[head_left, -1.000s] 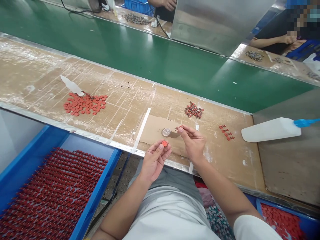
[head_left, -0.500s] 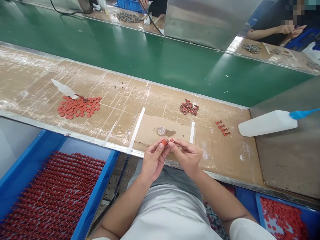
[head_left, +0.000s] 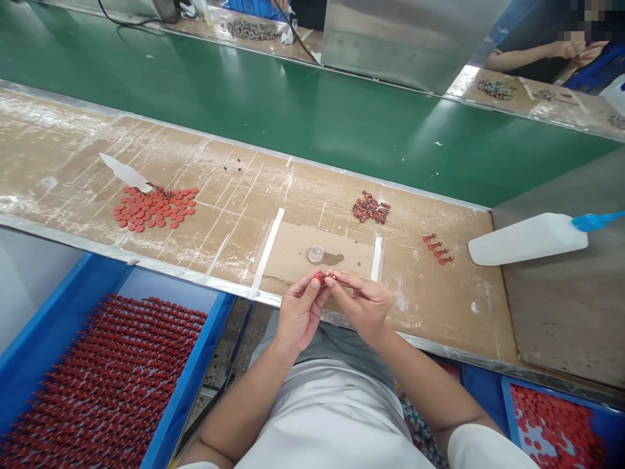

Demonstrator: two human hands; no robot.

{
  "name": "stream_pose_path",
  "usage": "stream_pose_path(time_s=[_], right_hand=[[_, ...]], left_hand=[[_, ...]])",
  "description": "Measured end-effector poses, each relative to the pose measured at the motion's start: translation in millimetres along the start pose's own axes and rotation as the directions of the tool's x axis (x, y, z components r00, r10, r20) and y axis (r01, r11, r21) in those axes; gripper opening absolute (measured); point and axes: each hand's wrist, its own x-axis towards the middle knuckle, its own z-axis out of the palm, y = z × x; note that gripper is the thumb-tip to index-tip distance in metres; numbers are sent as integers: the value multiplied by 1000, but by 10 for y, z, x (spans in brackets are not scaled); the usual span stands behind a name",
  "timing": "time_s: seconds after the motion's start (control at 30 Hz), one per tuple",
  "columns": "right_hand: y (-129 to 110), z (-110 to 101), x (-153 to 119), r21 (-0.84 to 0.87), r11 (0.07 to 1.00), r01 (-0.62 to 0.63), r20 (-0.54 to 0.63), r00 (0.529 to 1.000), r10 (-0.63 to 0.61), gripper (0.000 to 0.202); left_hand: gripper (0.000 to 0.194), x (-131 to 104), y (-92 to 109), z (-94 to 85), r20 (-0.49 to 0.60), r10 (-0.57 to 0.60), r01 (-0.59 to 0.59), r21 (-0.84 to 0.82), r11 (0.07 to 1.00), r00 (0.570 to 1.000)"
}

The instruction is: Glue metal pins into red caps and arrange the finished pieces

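Observation:
My left hand (head_left: 301,311) pinches a small red disc (head_left: 320,277) at the bench's front edge. Fingertip to fingertip with it, my right hand (head_left: 365,305) is closed on a small red and dark part (head_left: 331,275), mostly hidden by the fingers. The two pieces meet or nearly meet between my hands. Just beyond lies a small round clear container (head_left: 315,254) on a taped cardboard sheet (head_left: 288,251), beside a brown stain. Behind it to the right is a heap of small red and dark parts (head_left: 371,208). Several joined pieces (head_left: 438,249) lie in a row further right.
Red discs (head_left: 153,210) are heaped on the left, with a white pointed strip (head_left: 124,172). A white bottle (head_left: 530,240) with a blue nozzle lies at right. Blue trays of red pieces (head_left: 112,371) and red discs (head_left: 556,417) sit below. Co-workers' hands (head_left: 571,51) show beyond the green belt (head_left: 293,111).
My right fingers have shifted slightly left, bringing the red and dark part closer to the disc. The view has moved a little; the bench items lie as before.

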Motion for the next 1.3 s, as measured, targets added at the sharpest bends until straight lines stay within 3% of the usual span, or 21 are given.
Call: stream_pose_path(time_s=[0.7, 1.1, 1.3], right_hand=[[-6, -91, -52, -1, 996, -87, -3, 996, 87, 20], [104, -272, -96, -57, 995, -86, -149, 986, 76, 20], [138, -340, -89, -67, 996, -58, -198, 979, 44, 18]], left_hand=[[20, -7, -91, 34, 15, 112, -113, 124, 986, 994], [13, -10, -308, 223, 17, 66, -67, 139, 988, 998], [20, -19, -402, 259, 27, 81, -84, 186, 979, 996]])
